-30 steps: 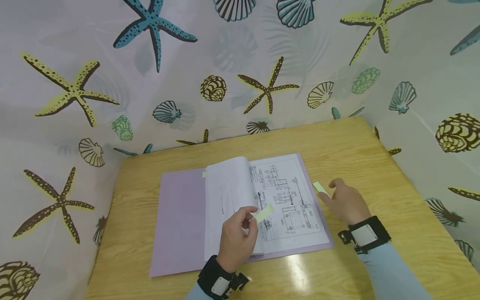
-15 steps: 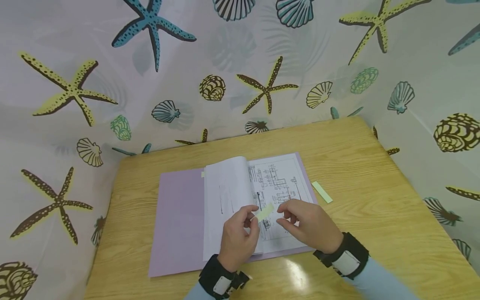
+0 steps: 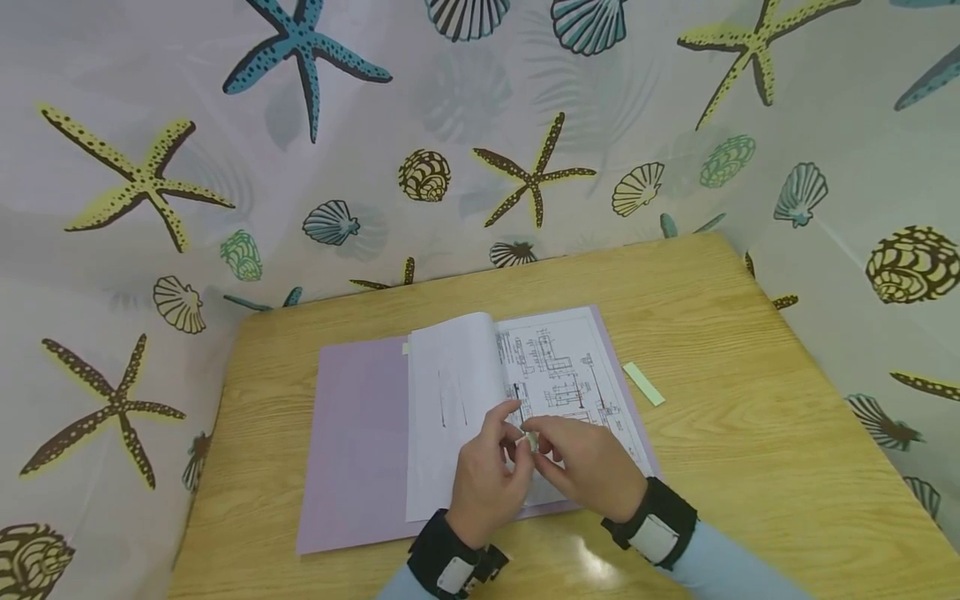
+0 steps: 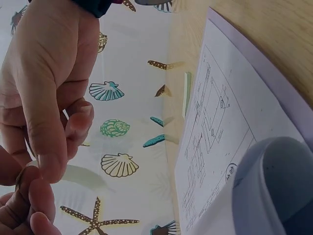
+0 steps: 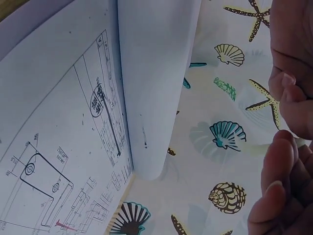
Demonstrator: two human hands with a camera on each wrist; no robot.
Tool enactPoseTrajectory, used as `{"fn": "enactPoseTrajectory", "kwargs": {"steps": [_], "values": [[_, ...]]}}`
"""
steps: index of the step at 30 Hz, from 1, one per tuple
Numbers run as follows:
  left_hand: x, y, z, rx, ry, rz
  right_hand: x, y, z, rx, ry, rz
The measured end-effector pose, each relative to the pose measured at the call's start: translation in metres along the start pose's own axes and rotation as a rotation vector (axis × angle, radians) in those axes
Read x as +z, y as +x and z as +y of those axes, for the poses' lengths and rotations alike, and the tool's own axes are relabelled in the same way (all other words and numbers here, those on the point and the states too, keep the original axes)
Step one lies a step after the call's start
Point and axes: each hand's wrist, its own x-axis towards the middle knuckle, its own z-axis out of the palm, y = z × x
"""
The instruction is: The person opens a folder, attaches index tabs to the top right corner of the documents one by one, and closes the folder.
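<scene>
A pale yellow-green sticky strip [image 3: 531,440] is bent between my two hands, above the open drawing booklet. My left hand [image 3: 491,475] pinches it between thumb and finger. The right hand [image 3: 592,462] has its thumb and fingertips on the same strip. In the left wrist view the sticky strip [image 4: 80,176] curves out from the meeting fingertips. Below the hands lies the purple-covered booklet [image 3: 363,442], with white pages [image 3: 450,375] folded over to the left and a technical drawing [image 3: 551,350] on the right. Hands hide part of that drawing.
A second pale strip [image 3: 644,384] lies on the wooden table [image 3: 720,333] just right of the booklet. A small pale tab [image 3: 406,348] shows at the pages' upper left edge. Shell-patterned cloth [image 3: 360,100] surrounds the table's back and sides.
My right hand has left the strip on the table and moved left to the one in my left hand. Both hands now meet on that strip, which has become bent.
</scene>
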Motion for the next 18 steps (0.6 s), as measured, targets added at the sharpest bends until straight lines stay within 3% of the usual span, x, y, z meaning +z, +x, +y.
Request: {"fn": "enactPoseTrajectory", "kwargs": {"steps": [8,13,18], "values": [[-0.002,0.0,0.002,0.047,-0.007,-0.012,0.0,-0.003,0.001,0.094,0.105,0.018],[-0.008,0.001,-0.001,0.117,0.058,-0.02,-0.009,-0.005,0.002,0.25,0.438,0.007],[-0.011,0.001,-0.005,0.179,0.037,-0.052,-0.019,-0.003,-0.004,0.344,0.733,-0.027]]}}
